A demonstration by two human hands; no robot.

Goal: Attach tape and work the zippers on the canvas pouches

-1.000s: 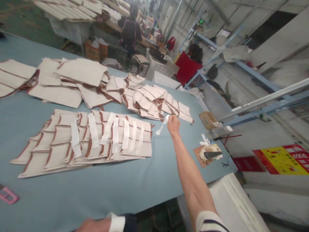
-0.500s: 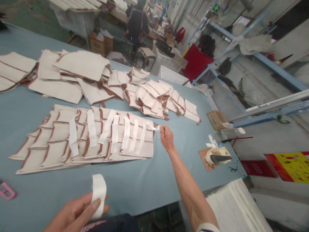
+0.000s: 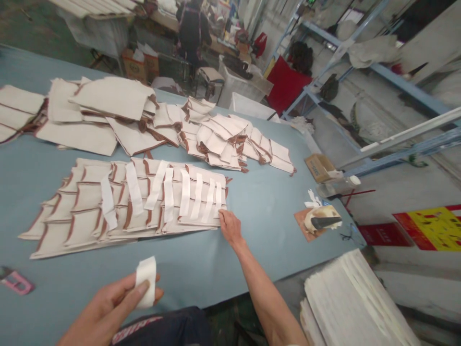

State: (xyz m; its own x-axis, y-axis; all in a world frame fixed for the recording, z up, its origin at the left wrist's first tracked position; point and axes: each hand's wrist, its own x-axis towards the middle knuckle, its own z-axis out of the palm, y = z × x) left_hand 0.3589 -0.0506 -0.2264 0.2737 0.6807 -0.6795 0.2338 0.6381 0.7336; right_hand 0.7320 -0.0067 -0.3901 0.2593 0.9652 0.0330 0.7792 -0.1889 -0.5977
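A short white strip (image 3: 146, 283), or a small stack of such strips, is pinched between the thumb and fingers of my left hand (image 3: 111, 305), low in the view above the table. My right hand (image 3: 231, 226) is closed at the lower end of another white strip (image 3: 218, 194), by the right edge of the cream fabric panels (image 3: 86, 204). These overlap in a long row and have brown edging. Several more white strips (image 3: 168, 194) lie across the panels, spaced side by side. My right fingertips are partly hidden.
Behind the row, cream pieces (image 3: 111, 98) with brown edges are heaped along the blue table (image 3: 173, 264). A pink-handled tool (image 3: 21, 283) lies at left. A brown pad (image 3: 306, 226) bears a dark-handled object at right, near a cardboard box (image 3: 317, 167). A person (image 3: 194, 31) is in the background.
My right hand has moved down and left onto the panels' right end, where its white strip now lies flat. My left hand still holds its strip. The view has shifted slightly.
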